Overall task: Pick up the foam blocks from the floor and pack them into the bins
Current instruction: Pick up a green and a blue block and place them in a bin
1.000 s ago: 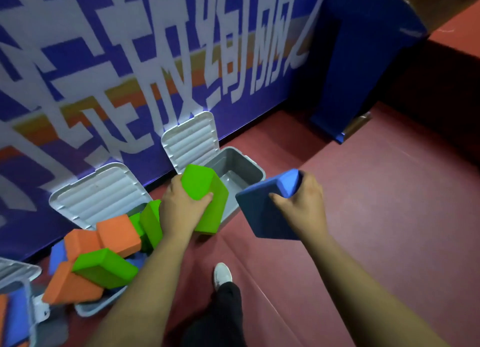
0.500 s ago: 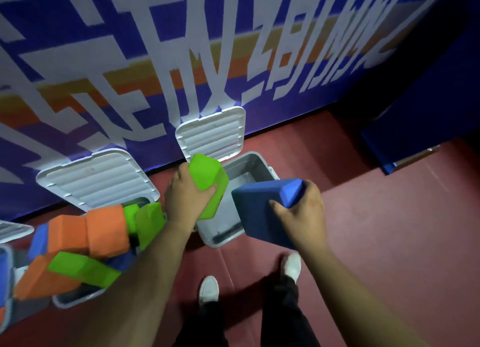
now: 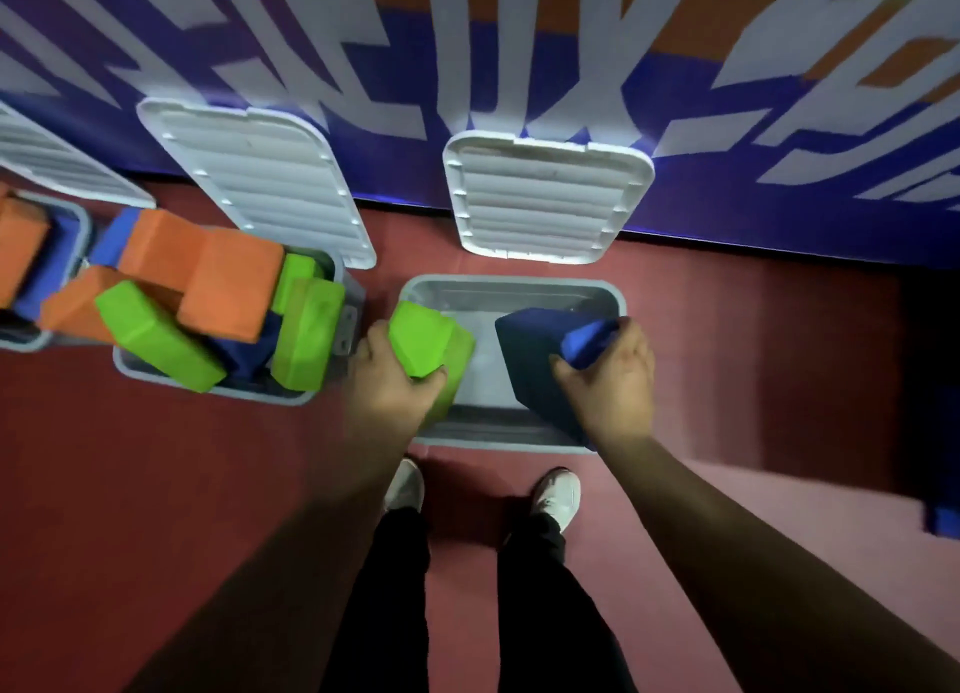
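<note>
My left hand (image 3: 392,388) grips a green foam block (image 3: 428,347) over the left side of a grey bin (image 3: 511,290) that has nothing else inside. In my right hand (image 3: 610,380) is a dark blue foam block (image 3: 540,357), tilted over the bin's right side. Both blocks hang within the bin's opening; I cannot tell whether they touch its floor. To the left stands a second grey bin (image 3: 218,388) heaped with orange, green and blue blocks.
White ribbed lids (image 3: 545,199) lean open against the blue banner wall behind each bin. A third bin (image 3: 31,339) with orange blocks shows at the far left edge. My two white shoes (image 3: 558,495) stand on the red floor just before the bin.
I have stepped up to the near-empty bin and now look straight down into it. Both hands have lowered their blocks from above the rim into the bin's opening.
</note>
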